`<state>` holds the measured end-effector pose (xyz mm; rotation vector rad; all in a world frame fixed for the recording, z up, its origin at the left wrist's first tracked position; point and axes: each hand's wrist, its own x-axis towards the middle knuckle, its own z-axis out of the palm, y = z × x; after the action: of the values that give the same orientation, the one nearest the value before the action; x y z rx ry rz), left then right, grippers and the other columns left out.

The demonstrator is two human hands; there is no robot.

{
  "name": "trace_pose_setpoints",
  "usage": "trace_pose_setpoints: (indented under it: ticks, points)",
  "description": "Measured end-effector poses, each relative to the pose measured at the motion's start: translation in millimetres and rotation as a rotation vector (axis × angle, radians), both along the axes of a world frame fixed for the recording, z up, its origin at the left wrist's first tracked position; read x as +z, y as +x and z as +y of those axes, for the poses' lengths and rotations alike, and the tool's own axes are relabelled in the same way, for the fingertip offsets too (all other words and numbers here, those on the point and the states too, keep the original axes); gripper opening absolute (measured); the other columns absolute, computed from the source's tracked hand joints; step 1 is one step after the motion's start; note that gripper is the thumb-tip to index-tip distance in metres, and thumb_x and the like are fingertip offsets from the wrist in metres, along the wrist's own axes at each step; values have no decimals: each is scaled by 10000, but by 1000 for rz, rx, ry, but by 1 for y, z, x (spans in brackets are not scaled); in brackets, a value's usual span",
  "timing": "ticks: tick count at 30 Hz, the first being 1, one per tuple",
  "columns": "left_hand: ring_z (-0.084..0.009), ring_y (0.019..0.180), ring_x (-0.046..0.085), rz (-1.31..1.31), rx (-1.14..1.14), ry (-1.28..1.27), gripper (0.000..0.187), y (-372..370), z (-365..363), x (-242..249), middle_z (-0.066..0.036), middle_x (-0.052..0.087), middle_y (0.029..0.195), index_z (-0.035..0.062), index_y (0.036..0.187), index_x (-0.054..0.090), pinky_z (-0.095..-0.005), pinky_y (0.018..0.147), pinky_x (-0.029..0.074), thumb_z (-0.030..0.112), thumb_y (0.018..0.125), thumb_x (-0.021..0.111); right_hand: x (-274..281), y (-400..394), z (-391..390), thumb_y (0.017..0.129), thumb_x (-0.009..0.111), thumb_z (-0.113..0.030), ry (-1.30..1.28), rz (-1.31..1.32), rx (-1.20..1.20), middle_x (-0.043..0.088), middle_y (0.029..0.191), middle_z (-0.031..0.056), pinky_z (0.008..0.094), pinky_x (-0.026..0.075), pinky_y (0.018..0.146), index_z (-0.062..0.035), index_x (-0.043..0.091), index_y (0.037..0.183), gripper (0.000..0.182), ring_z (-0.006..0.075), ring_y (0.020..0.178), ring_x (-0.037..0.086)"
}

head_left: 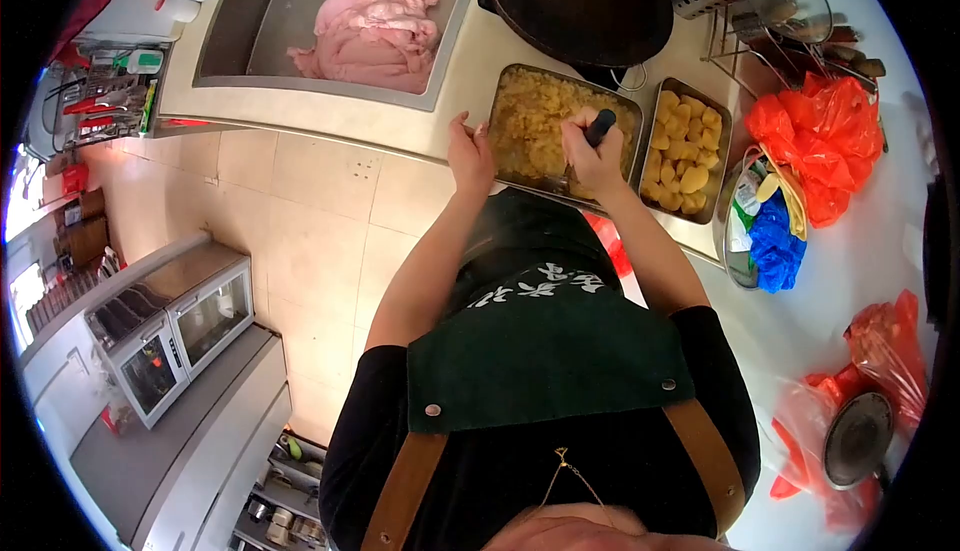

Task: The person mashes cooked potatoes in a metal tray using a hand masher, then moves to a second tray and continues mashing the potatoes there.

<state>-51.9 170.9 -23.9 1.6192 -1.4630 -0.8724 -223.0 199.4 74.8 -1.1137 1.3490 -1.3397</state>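
A metal tray (496,131) on the counter is filled with crushed yellow food (535,121), which looks like potato. My right hand (592,156) is closed around a black-handled tool (601,127) over the right part of this tray; the tool's lower end is hidden by the hand and the food. At the tray's left side, my left hand (471,154) has its fingers apart and holds nothing, with its fingertips close to the rim. A second metal tray (722,166) to the right holds peeled yellow chunks (682,151), some whole-looking and rounded.
Behind the trays sits a large dark wok (583,1). Pale pink raw meat (375,36) lies in the sink (270,36) at the left. On the right are a red plastic bag (820,146), a bowl with a blue bag (775,241), and a utensil rack (740,41).
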Motion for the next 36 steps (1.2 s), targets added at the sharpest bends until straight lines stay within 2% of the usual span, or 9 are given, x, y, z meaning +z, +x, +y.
trace_pose_setpoints:
  ticks: [9,13,15,17,21,25,26,34,36]
  points:
    - [-212,628,486,-5,-5,-39,282,-2,1,4,-94,491,744,-5,1153,450,-332,578,414,76,896,536,-11,22,7,847,563,-59,-81,115,98,380,572,-14,280,284,491,-60,420,675,224,89,523,347]
    - [-215,630,486,-3,-13,1,279,-1,-2,5,-96,491,750,-7,1150,454,-332,578,415,72,894,533,-12,11,-2,849,555,-71,89,-109,-63,401,559,-43,266,297,464,-66,433,667,219,74,493,369]
    - [-232,631,493,15,-3,7,296,-1,-1,3,-100,497,739,-10,1157,454,-341,588,417,97,894,540,16,-9,-2,863,544,-75,87,-257,-133,436,538,-5,264,331,416,-80,448,681,206,96,438,403]
    - [-259,633,505,53,-1,-13,331,-2,-1,1,-106,507,717,-12,1169,454,-358,609,419,146,895,551,19,-36,2,877,526,-70,41,-214,-215,444,519,32,272,355,413,-53,435,717,184,116,421,417]
    - [-230,634,494,51,3,52,326,-4,-2,9,-90,500,718,-13,1164,463,-344,606,414,151,897,554,34,-59,20,871,523,-78,34,-253,-429,374,514,24,269,356,427,-82,377,715,213,123,418,374]
    - [-217,635,483,46,-31,52,324,-2,-3,7,-87,496,724,-13,1164,465,-338,603,411,153,900,552,29,-52,39,908,556,-160,-9,-151,-695,400,533,20,277,390,450,-75,411,732,244,121,445,414]
    - [-217,636,481,48,-40,54,322,-2,-4,6,-88,495,727,-13,1164,465,-337,602,410,152,901,551,23,-51,45,915,571,-232,-16,-112,-758,455,528,29,281,408,480,-60,430,745,281,127,470,463]
    - [-200,663,469,44,-104,83,307,1,-6,3,-85,490,755,-22,1151,466,-329,623,405,147,906,541,5,-27,35,904,590,-200,59,-282,-1103,413,563,21,331,447,563,-72,415,752,265,143,504,421]
    - [-199,666,467,39,-126,56,304,2,-9,-1,-87,490,760,-28,1150,464,-327,626,404,144,909,535,5,-24,30,895,594,-148,-14,-329,-1009,436,598,27,334,442,564,-67,426,755,233,148,528,436]
